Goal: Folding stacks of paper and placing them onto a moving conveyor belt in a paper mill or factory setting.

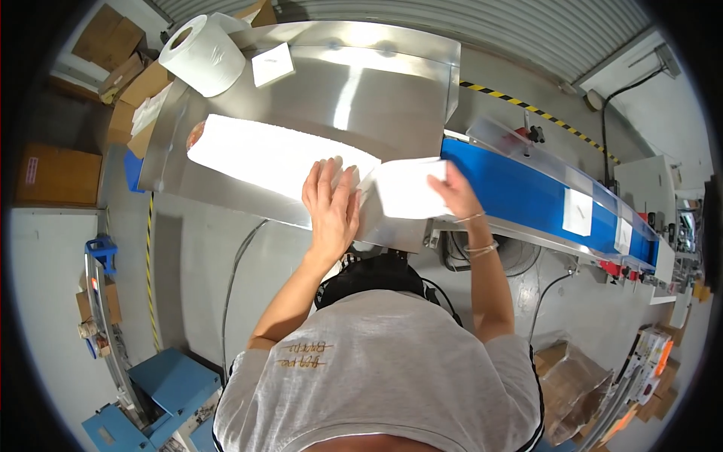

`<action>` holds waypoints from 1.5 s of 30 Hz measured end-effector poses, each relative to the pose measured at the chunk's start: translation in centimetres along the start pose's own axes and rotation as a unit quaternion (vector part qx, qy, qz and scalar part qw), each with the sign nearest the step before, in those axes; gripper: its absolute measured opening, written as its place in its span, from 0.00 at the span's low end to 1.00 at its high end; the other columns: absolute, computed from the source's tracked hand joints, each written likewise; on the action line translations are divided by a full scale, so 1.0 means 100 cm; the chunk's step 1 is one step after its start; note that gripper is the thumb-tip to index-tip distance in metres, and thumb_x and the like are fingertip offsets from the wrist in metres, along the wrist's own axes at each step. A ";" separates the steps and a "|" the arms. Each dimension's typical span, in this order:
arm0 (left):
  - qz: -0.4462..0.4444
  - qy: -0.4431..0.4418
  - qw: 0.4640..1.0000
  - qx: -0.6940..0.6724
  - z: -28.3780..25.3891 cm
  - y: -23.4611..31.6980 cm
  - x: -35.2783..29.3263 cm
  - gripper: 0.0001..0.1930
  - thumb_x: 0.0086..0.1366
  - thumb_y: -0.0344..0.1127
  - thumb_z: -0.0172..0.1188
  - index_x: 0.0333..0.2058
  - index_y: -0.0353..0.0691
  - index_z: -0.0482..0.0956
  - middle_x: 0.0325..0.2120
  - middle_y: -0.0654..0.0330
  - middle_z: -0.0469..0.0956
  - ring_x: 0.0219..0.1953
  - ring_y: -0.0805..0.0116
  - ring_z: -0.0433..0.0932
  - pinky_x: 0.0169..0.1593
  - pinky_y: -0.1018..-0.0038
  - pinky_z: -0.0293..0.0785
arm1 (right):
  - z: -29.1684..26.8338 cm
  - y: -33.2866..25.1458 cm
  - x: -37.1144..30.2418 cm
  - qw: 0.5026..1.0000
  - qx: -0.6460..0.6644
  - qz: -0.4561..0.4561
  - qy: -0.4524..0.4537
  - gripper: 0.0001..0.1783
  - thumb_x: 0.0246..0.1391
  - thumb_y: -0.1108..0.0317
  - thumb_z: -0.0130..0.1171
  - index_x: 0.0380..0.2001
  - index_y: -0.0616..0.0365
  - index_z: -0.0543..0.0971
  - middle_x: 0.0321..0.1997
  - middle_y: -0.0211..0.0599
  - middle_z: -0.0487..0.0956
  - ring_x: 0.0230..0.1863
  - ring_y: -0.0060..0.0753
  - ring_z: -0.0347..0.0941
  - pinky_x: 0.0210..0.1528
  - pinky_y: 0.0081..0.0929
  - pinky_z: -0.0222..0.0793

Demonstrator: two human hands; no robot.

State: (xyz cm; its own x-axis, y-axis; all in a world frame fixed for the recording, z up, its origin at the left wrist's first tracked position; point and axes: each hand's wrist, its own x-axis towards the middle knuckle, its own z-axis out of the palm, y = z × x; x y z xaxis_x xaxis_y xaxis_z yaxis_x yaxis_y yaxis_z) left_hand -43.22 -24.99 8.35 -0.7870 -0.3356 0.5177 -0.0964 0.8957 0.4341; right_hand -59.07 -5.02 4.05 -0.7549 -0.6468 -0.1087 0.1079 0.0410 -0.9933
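Note:
A long row of white sheets or pads, packed face to face, lies across the shiny metal table. My left hand rests on its right end with the fingers stretched out and slightly apart. In my right hand a white square sheet is pinched by its right edge. This sheet sits between the row and the start of a blue conveyor belt. A reddish-brown rounded object shows at the row's left end, mostly hidden.
Two white squares lie apart on the belt, the nearer white square towards its middle. A large white roll and a loose white square are at the table's back left. Clear guards line the belt. Cardboard boxes stand left.

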 end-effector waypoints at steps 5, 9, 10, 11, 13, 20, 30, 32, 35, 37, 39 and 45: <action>0.026 -0.011 0.999 -0.014 0.002 -0.004 0.001 0.16 0.56 0.22 0.59 0.45 0.39 0.79 0.56 0.51 0.66 0.60 0.45 0.60 0.60 0.52 0.55 | -0.120 0.054 -0.013 0.892 -0.274 0.065 0.353 0.19 0.58 0.53 0.57 0.33 0.62 0.74 0.23 0.33 0.72 0.25 0.27 0.66 0.29 0.29 0.65; 0.051 -0.017 0.999 -0.002 -0.002 -0.003 0.002 0.16 0.55 0.20 0.58 0.43 0.39 0.80 0.55 0.52 0.67 0.60 0.47 0.60 0.60 0.52 0.55 | -0.148 0.060 -0.024 0.685 -0.571 -0.022 0.452 0.26 0.51 0.51 0.62 0.44 0.61 0.73 0.37 0.47 0.77 0.38 0.58 0.73 0.41 0.43 0.69; 0.052 -0.018 0.999 0.001 -0.003 -0.004 0.001 0.16 0.55 0.20 0.58 0.43 0.39 0.80 0.55 0.52 0.67 0.60 0.47 0.60 0.60 0.52 0.55 | -0.121 0.030 -0.021 0.651 -0.618 -0.086 0.433 0.27 0.49 0.54 0.64 0.46 0.60 0.72 0.40 0.47 0.76 0.39 0.56 0.73 0.43 0.44 0.68; 0.049 -0.021 0.999 0.004 -0.004 -0.003 0.001 0.17 0.54 0.20 0.58 0.43 0.39 0.80 0.55 0.53 0.67 0.60 0.47 0.60 0.60 0.52 0.55 | -0.094 0.009 -0.019 0.611 -0.660 -0.147 0.412 0.28 0.47 0.57 0.66 0.49 0.59 0.72 0.43 0.47 0.76 0.40 0.54 0.72 0.44 0.44 0.68; 0.051 -0.026 0.998 0.001 -0.004 -0.001 0.001 0.18 0.52 0.19 0.58 0.43 0.40 0.81 0.55 0.53 0.68 0.61 0.47 0.60 0.60 0.52 0.55 | -0.054 -0.006 -0.002 0.788 -0.518 -0.266 0.198 0.27 0.44 0.64 0.67 0.48 0.57 0.72 0.45 0.42 0.75 0.39 0.49 0.73 0.43 0.41 0.69; 0.037 -0.030 0.999 -0.027 -0.004 -0.005 0.000 0.18 0.52 0.19 0.57 0.42 0.40 0.81 0.56 0.54 0.68 0.61 0.47 0.59 0.61 0.52 0.53 | 0.046 -0.027 0.025 0.959 -0.244 -0.140 -0.015 0.24 0.45 0.71 0.66 0.49 0.51 0.74 0.45 0.36 0.75 0.41 0.36 0.73 0.46 0.30 0.71; 0.004 -0.013 1.000 -0.005 -0.005 -0.016 0.006 0.20 0.56 0.26 0.61 0.49 0.41 0.77 0.59 0.49 0.63 0.62 0.43 0.57 0.62 0.51 0.52 | 0.006 0.028 0.018 0.997 -0.055 -0.052 -0.005 0.17 0.59 0.61 0.59 0.45 0.62 0.72 0.34 0.27 0.74 0.35 0.16 0.67 0.38 0.20 0.68; 0.010 -0.010 1.000 0.002 -0.005 -0.017 0.008 0.19 0.55 0.24 0.61 0.47 0.38 0.77 0.56 0.52 0.67 0.60 0.45 0.60 0.61 0.53 0.55 | -0.039 0.042 0.014 0.923 -0.338 0.009 0.181 0.13 0.60 0.60 0.58 0.34 0.60 0.73 0.29 0.26 0.73 0.29 0.16 0.63 0.31 0.20 0.65; 0.019 0.003 1.000 -0.001 -0.002 -0.019 0.008 0.18 0.54 0.21 0.60 0.45 0.38 0.79 0.54 0.54 0.69 0.58 0.47 0.63 0.60 0.54 0.57 | -0.110 0.045 -0.001 0.897 -0.275 0.049 0.344 0.14 0.57 0.58 0.59 0.37 0.58 0.76 0.28 0.40 0.77 0.28 0.39 0.71 0.34 0.30 0.69; 0.040 0.013 0.999 -0.001 0.000 -0.018 0.009 0.17 0.54 0.21 0.60 0.44 0.39 0.80 0.54 0.54 0.69 0.58 0.47 0.64 0.59 0.54 0.58 | -0.138 0.046 -0.012 0.760 -0.484 0.097 0.423 0.17 0.52 0.59 0.63 0.40 0.58 0.76 0.35 0.48 0.79 0.36 0.52 0.74 0.40 0.38 0.70; 0.042 0.018 0.999 0.004 0.000 -0.021 0.007 0.18 0.52 0.20 0.60 0.44 0.40 0.80 0.54 0.54 0.69 0.58 0.48 0.63 0.59 0.53 0.58 | -0.113 0.026 -0.016 0.671 -0.582 0.048 0.457 0.20 0.49 0.59 0.66 0.42 0.59 0.76 0.39 0.48 0.79 0.40 0.51 0.74 0.43 0.40 0.70; 0.062 -0.017 0.998 0.012 -0.004 -0.022 0.002 0.19 0.51 0.20 0.58 0.42 0.42 0.81 0.56 0.55 0.68 0.62 0.47 0.60 0.62 0.49 0.49 | 0.014 -0.027 0.017 0.946 -0.300 -0.123 -0.005 0.26 0.45 0.67 0.68 0.50 0.55 0.74 0.52 0.37 0.74 0.52 0.37 0.71 0.53 0.31 0.68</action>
State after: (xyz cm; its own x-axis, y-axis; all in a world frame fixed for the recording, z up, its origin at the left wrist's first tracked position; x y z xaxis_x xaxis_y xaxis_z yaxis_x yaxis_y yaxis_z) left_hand -42.99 -27.13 7.81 -0.8136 -0.2114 0.5417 -0.0105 0.9368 0.3498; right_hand -59.73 -7.28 6.59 -0.7032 -0.6996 0.1272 -0.4601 0.3114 -0.8314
